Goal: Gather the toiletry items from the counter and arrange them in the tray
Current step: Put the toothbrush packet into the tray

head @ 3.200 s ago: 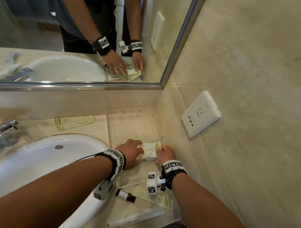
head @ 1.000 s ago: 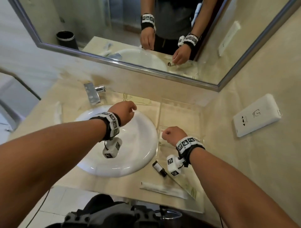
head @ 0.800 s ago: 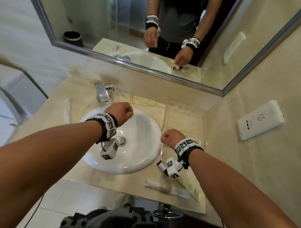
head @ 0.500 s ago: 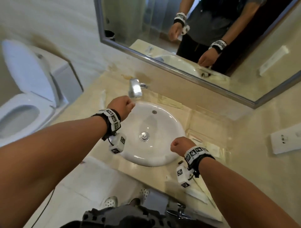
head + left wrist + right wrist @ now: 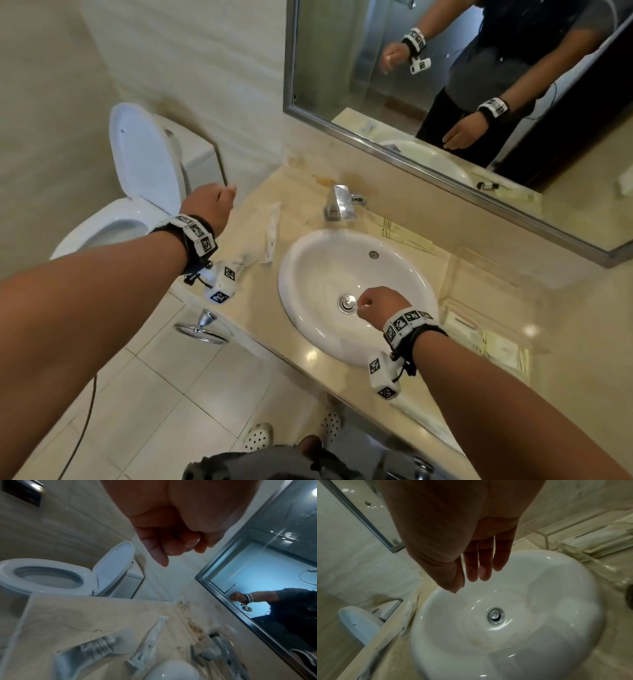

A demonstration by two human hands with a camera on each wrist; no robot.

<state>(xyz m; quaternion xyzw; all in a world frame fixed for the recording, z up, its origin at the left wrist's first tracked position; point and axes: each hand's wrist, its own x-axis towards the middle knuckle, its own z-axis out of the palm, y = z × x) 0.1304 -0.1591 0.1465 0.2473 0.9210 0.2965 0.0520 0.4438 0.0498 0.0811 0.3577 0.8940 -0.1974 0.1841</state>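
Counter of beige stone runs under the mirror, with the white sink set into it and the chrome tap behind. The left hand hangs in the air above the counter's left end, fingers loosely curled and holding nothing. Below it lie two toiletry items: a long white wrapped packet and, just beside it, a squat tube (blurred in the left wrist view, partly hidden by the wrist camera in the head view). The right hand hovers over the sink bowl near the drain; the right wrist view shows its fingers hanging nearly straight and close together, empty. The clear tray sits at the counter's right end against the wall, well apart from the packet and tube, with pale flat sachets at its near end. More pale sachets lie on the counter behind the sink.
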